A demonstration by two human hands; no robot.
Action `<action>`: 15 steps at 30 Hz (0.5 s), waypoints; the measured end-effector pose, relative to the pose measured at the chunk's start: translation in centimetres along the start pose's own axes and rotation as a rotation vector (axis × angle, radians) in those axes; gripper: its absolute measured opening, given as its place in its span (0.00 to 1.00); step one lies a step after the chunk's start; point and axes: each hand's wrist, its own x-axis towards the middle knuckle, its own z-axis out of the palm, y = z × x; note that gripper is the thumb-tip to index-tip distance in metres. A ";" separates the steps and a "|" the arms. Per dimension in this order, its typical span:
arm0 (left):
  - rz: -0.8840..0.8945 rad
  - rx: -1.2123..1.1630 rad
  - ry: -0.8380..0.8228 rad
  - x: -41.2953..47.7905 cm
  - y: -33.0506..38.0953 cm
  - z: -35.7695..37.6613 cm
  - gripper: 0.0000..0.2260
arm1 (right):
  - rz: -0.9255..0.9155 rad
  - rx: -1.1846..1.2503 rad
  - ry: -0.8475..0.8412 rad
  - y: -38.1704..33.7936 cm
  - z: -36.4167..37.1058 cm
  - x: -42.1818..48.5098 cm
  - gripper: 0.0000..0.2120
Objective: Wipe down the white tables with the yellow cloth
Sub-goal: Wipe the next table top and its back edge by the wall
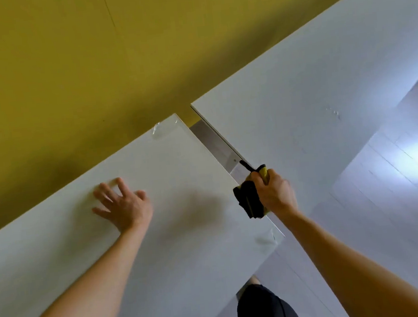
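At right edge of near white flat surface [178,174]: right hand [274,192] grips bunched yellow-black cloth [248,200], seemingly touching that edge; left hand [122,206], splayed, presses flat well leftward.

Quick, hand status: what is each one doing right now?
Left hand: open, fingers spread flat on the near white table.
Right hand: closed round the yellow cloth at that table's right edge.

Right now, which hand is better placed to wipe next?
Right. The right hand grips the cloth at the edge of the table; the left hand rests flat on it, holding nothing.
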 end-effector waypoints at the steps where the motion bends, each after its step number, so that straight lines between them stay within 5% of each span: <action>1: 0.075 -0.037 -0.092 -1.2 1.1 -1.4 0.26 | 0.056 0.088 -0.039 0.3 -1.1 -0.9 0.21; 4: 0.279 -0.446 -0.457 -7.3 6.0 -6.3 0.19 | 0.138 0.410 -0.120 1.1 -4.0 -3.7 0.17; 8: 0.280 -0.846 -0.910 -15.9 11.6 -9.8 0.21 | 0.042 0.647 -0.210 1.4 -7.0 -7.0 0.17; 15: 0.481 -0.851 -0.774 -20.3 18.1 -10.3 0.09 | -0.080 0.978 -0.258 4.3 -11.2 -8.7 0.12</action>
